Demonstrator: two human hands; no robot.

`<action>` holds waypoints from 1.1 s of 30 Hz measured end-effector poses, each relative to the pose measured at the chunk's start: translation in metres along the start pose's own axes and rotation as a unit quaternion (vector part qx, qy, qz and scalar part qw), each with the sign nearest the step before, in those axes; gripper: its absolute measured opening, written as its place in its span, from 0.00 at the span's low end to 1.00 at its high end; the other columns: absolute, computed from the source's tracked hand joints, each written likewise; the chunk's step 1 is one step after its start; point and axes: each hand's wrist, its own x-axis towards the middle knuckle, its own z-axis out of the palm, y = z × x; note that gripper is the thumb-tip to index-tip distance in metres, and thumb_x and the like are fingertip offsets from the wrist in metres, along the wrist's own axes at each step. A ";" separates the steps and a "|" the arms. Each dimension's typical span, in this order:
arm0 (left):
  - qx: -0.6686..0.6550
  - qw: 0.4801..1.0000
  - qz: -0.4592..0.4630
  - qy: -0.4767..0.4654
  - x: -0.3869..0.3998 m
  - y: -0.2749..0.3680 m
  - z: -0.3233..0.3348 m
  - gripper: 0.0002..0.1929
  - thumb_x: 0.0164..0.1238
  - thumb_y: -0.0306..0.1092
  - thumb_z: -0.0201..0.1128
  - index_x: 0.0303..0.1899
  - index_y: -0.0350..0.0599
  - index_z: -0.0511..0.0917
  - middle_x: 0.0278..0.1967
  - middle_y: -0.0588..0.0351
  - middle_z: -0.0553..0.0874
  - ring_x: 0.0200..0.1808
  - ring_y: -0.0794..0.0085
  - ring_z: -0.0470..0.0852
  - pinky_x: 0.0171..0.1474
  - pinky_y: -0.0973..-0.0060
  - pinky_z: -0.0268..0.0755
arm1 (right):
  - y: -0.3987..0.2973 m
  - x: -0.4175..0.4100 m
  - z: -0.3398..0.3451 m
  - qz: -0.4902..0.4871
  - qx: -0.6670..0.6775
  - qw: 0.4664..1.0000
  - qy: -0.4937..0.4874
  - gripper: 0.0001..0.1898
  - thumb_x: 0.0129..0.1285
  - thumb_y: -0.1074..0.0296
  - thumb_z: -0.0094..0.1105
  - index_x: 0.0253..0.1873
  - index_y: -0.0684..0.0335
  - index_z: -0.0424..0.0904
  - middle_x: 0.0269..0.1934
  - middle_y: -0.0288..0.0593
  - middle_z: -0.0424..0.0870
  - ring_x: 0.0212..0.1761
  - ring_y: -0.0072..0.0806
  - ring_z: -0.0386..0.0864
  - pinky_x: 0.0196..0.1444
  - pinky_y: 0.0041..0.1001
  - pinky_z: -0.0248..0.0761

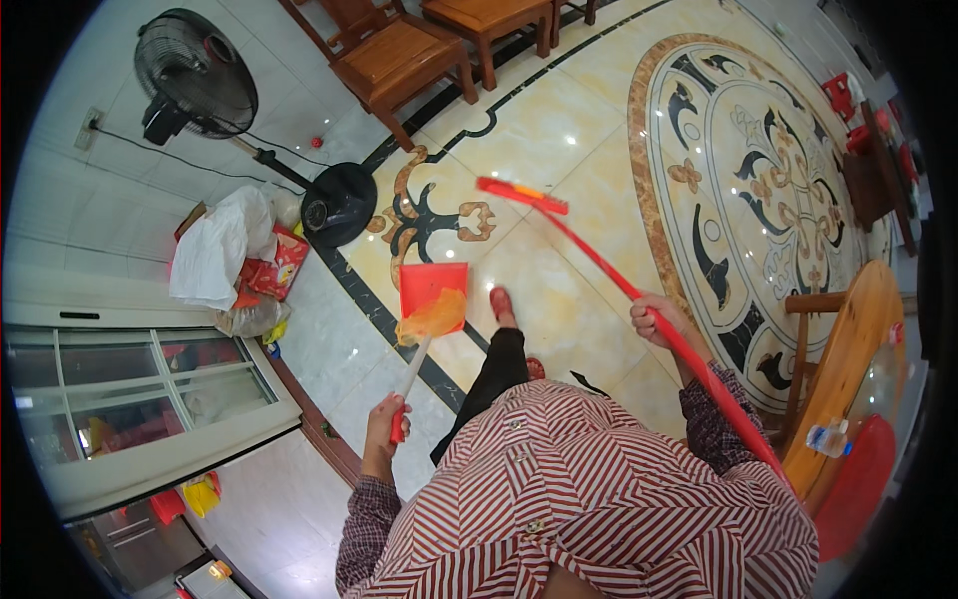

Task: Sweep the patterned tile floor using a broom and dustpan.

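Note:
My left hand (388, 425) is closed on the red grip of a long-handled dustpan. The dustpan's red pan (432, 278) is low over the tiled floor in front of me, with an orange plastic bag (434, 317) lying across its near part. My right hand (660, 319) grips the red shaft of a broom (599, 258), whose rear end runs back beside my right arm. Its red and orange head (522, 195) is beyond the pan and to its right. Whether the head touches the floor I cannot tell.
A standing fan (338, 202) is at the left, beside a pile of bags (224, 247). Wooden chairs (404, 56) line the far side. At right are a wooden table (846, 374) with bottles and a red stool (857, 487). A glazed sliding door (150, 389) is at lower left.

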 end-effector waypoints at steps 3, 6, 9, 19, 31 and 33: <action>0.043 0.998 -0.017 -0.038 0.054 0.056 0.035 0.18 0.63 0.39 0.58 0.49 0.38 0.71 0.28 0.56 0.78 0.13 0.79 0.72 0.12 0.83 0.63 | -0.046 0.025 -0.017 -0.038 0.046 0.998 0.021 0.04 0.64 0.71 0.47 0.40 0.53 0.64 0.21 0.26 0.64 0.15 0.12 0.59 0.15 0.14 0.52; 0.093 0.992 -0.026 -0.079 0.111 0.118 0.065 0.18 0.63 0.40 0.57 0.49 0.38 0.71 0.27 0.56 0.78 0.13 0.79 0.72 0.11 0.83 0.63 | -0.095 0.054 -0.017 -0.051 0.055 0.996 0.058 0.03 0.65 0.69 0.47 0.39 0.54 0.64 0.21 0.26 0.65 0.15 0.12 0.61 0.15 0.14 0.52; 0.126 0.986 -0.040 -0.102 0.159 0.170 0.107 0.18 0.64 0.40 0.57 0.49 0.38 0.71 0.26 0.56 0.78 0.12 0.79 0.71 0.11 0.82 0.63 | -0.147 0.082 -0.032 -0.070 0.069 0.994 0.045 0.03 0.65 0.68 0.47 0.37 0.56 0.64 0.21 0.27 0.66 0.16 0.12 0.63 0.16 0.14 0.54; 0.340 0.915 -0.101 -0.191 0.261 0.299 0.225 0.13 0.61 0.39 0.58 0.38 0.37 0.77 0.26 0.55 0.82 0.14 0.79 0.74 0.12 0.81 0.65 | -0.179 0.203 -0.052 -0.025 0.185 0.982 -0.019 0.11 0.64 0.67 0.46 0.26 0.55 0.64 0.18 0.27 0.63 0.16 0.15 0.62 0.17 0.17 0.55; 0.332 0.925 -0.116 -0.145 0.301 0.355 0.290 0.15 0.59 0.40 0.59 0.35 0.32 0.75 0.23 0.54 0.79 0.13 0.78 0.73 0.12 0.79 0.65 | -0.143 0.117 0.050 0.106 0.343 0.929 -0.091 0.24 0.64 0.74 0.41 0.66 0.57 0.55 0.22 0.32 0.63 0.15 0.16 0.61 0.16 0.15 0.54; 0.315 0.928 -0.135 -0.145 0.298 0.353 0.285 0.14 0.59 0.38 0.59 0.35 0.33 0.75 0.24 0.54 0.79 0.14 0.78 0.73 0.13 0.80 0.64 | -0.156 0.108 0.053 0.101 0.339 0.931 -0.084 0.27 0.64 0.74 0.41 0.69 0.55 0.51 0.22 0.32 0.63 0.15 0.16 0.61 0.16 0.14 0.53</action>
